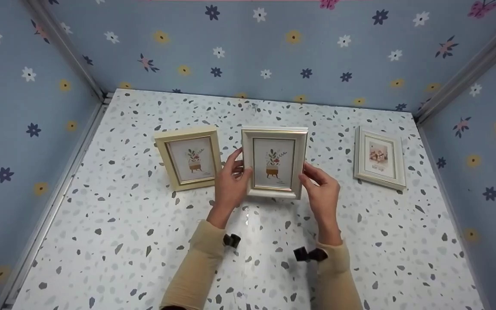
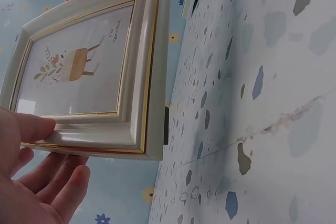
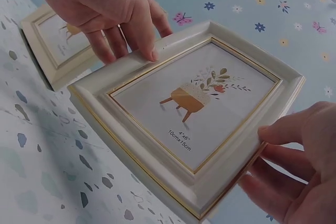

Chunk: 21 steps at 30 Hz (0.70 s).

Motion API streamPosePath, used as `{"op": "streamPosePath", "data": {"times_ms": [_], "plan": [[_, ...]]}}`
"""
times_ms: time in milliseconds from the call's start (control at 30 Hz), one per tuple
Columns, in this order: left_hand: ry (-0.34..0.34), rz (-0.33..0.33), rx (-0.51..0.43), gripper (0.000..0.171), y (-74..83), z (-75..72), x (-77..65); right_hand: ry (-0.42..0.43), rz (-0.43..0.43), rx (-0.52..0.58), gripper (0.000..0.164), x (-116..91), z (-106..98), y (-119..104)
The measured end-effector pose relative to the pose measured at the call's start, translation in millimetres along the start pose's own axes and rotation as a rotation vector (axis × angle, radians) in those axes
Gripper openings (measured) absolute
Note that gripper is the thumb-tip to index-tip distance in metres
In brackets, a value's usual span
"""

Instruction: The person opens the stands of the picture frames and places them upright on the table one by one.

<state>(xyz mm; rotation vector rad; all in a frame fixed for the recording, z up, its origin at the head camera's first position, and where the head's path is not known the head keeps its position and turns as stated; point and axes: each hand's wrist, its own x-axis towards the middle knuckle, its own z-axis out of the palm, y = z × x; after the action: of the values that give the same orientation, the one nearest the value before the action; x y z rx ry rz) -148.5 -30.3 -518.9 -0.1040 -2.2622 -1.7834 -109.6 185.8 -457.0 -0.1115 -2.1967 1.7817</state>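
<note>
A cream picture frame with gold trim (image 1: 274, 193) is held upright between both hands, its plant-pot print facing me. My left hand (image 1: 232, 183) grips its left side, thumb on the front moulding and fingers behind. On the opposite side my right hand (image 1: 322, 189) pinches the edge, the thumb in front. In the left wrist view the lower edge of the picture frame (image 2: 139, 77) appears slightly above the table. The right wrist view shows the same picture frame (image 3: 157, 161) with both thumbs on its border.
To the left a yellowish picture frame (image 1: 166, 159) stands leaning back, close to my left hand. A white picture frame (image 1: 360, 155) with a photo print is at the right. The speckled table (image 1: 144, 258) meets flowered blue walls (image 1: 248, 51) at the back and sides.
</note>
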Motion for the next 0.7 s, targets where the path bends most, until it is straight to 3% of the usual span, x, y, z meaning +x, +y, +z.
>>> {"op": "streamPosePath", "data": {"times_ms": [267, 433, 700], "plan": [[0.039, 0.022, -0.073, 0.046, -0.2, -3.5, 1.5, -0.072, -0.051, 0.112, 0.030, 6, -7, 17], [0.013, -0.009, -0.100, 0.047, -1.1, -4.1, 2.6, -0.105, -0.054, 0.159, 0.030, 9, -9, 32], [-0.047, -0.076, -0.205, 0.048, -2.3, -6.4, 1.6, -0.208, -0.150, 0.287, 0.029, 4, -11, 27]]}}
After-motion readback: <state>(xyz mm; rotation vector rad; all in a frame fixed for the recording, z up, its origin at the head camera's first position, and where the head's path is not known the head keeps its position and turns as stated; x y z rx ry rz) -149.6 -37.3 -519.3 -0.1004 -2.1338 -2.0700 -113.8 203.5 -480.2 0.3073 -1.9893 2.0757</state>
